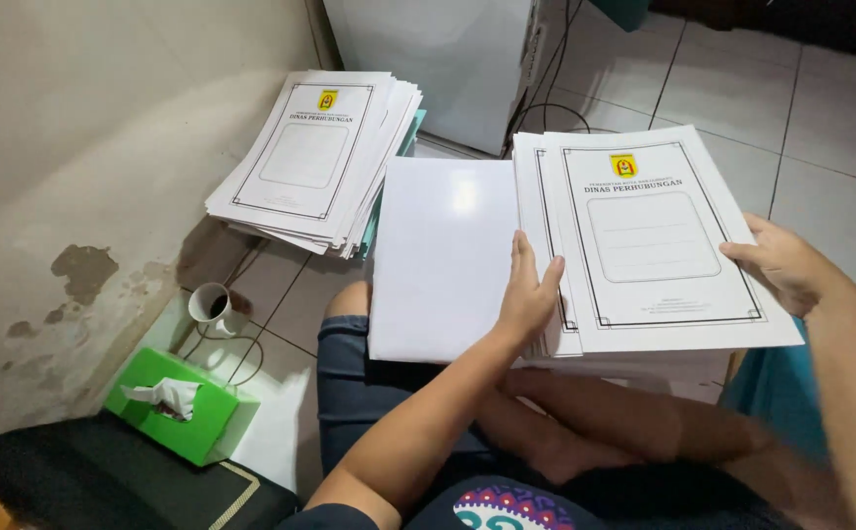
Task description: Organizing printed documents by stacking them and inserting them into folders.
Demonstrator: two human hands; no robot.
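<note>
Tiled floor [722, 88], stained wall [104, 147] at left. Person seated, stack of printed cover sheets [644, 236] on lap, right of centre. Left hand [528, 290] lies flat, fingers extended, on stack's left edge. Right hand [779, 263] grips stack's right edge, fingers curled. Blank white sheet [443, 260] just left, touching stack. Second printed pile [315, 157] far left on floor. Cup [210, 306] and green tissue box [183, 404] near left, by wall.

Right forearm [855, 393] cut off at frame's right edge, black cushion [84, 481] cropped at lower left, lower sheets of the lap stack [644, 368] hidden.
</note>
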